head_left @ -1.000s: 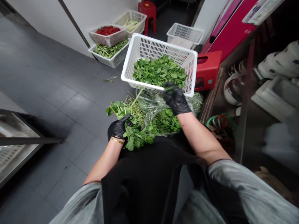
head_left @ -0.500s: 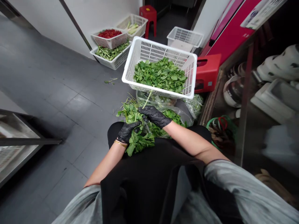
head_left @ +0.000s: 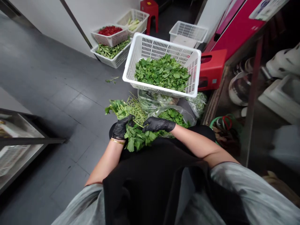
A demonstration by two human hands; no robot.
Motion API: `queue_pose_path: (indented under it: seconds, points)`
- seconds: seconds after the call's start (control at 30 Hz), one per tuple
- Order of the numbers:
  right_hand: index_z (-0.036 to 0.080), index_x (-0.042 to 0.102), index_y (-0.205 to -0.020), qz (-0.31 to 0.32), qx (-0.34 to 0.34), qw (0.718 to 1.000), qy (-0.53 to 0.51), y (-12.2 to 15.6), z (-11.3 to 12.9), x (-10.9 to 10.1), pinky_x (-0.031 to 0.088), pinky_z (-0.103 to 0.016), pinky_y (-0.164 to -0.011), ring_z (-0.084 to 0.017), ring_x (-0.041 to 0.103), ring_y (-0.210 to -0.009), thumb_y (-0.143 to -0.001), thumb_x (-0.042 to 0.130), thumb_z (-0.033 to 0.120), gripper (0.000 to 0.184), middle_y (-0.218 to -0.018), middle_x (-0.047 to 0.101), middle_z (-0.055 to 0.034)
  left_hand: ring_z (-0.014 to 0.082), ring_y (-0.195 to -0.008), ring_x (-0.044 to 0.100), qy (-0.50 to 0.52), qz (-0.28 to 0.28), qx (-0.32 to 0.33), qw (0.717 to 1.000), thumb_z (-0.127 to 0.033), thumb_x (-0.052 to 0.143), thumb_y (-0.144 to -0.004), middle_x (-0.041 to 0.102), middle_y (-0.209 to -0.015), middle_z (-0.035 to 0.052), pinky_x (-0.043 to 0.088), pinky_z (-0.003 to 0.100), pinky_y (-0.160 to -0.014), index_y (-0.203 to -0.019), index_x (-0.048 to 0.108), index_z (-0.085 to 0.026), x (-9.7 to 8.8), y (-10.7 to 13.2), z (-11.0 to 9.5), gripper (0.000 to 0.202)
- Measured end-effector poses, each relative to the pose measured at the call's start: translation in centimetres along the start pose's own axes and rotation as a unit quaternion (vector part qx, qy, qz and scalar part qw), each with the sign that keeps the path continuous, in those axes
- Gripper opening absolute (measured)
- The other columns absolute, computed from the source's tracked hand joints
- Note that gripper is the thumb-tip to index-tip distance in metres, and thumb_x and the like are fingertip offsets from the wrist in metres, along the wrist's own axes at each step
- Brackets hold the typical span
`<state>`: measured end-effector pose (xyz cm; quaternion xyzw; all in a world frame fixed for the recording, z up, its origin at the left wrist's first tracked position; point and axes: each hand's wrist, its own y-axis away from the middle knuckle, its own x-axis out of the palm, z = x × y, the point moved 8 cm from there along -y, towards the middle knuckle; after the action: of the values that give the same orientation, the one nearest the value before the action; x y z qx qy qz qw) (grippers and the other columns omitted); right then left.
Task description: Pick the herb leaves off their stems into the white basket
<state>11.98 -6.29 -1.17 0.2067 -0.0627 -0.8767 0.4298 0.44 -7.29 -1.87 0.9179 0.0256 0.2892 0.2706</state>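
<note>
My left hand [head_left: 122, 127], in a black glove, is closed around a bunch of leafy greens [head_left: 138, 137]. Pale stems stick out on its far left side, while leaves hang over my lap. My right hand [head_left: 160, 124], gloved the same way, has its fingers pressed together at a thin green stem beside the bunch. Its fingertips are partly hidden. Just beyond both hands lies a heap of thin bare stems [head_left: 137, 109]. Close behind my right hand, an open clear plastic bag [head_left: 188, 115] holds more greens.
A white slotted basket [head_left: 164, 91] with picked leaves sits ahead, beside a red stool [head_left: 213, 70]. Baskets of red chillies [head_left: 110, 30], green pods [head_left: 110, 51] and pale stalks [head_left: 133, 24] stand by the wall. A metal shelf is at right; stray stems [head_left: 112, 80] lie on the floor.
The long pale stem that stood up from my right hand is no longer seen there. My right hand has moved slightly right and down; the bunch in my left hand has tilted leftward.
</note>
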Motion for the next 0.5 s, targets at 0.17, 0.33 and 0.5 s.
queue_pose_path:
  seconds: [0.17,0.33,0.5]
  points:
    - [0.012,0.074,-0.077,-0.093,0.019,0.995,-0.043,1.6,-0.8,-2.6,0.036,-0.023,-0.061,-0.010,0.046,-0.060,-0.075,0.070,0.052,0.040,-0.064,0.062,0.0009,0.0074,-0.039,0.046,0.037,-0.048,0.041,0.997,-0.033,0.079,-0.068,0.046,-0.047,-0.0067,0.040,0.021,-0.040,-0.070,0.064,-0.017,-1.8,-1.2,-1.0,0.022]
    - [0.013,0.064,-0.064,-0.226,-0.015,0.970,-0.088,0.9,-0.3,-4.9,0.032,-0.024,-0.058,-0.009,0.040,-0.058,-0.072,0.070,0.063,0.050,-0.057,0.049,0.0036,0.0068,-0.040,0.044,0.078,-0.086,0.073,0.991,-0.031,0.079,-0.069,0.042,-0.047,-0.0080,0.038,0.020,-0.041,-0.067,0.059,-0.019,-1.9,-2.3,-1.6,0.024]
    - [0.017,0.060,-0.073,-0.383,-0.024,0.897,-0.219,-0.2,-2.0,-8.0,0.034,-0.026,-0.053,-0.011,0.041,-0.055,-0.072,0.065,0.070,0.053,-0.063,0.050,0.0015,0.0069,-0.041,0.043,0.095,-0.110,0.108,0.983,-0.030,0.079,-0.070,0.043,-0.046,-0.0076,0.036,0.020,-0.040,-0.068,0.060,-0.019,-2.0,-3.2,-3.1,0.022]
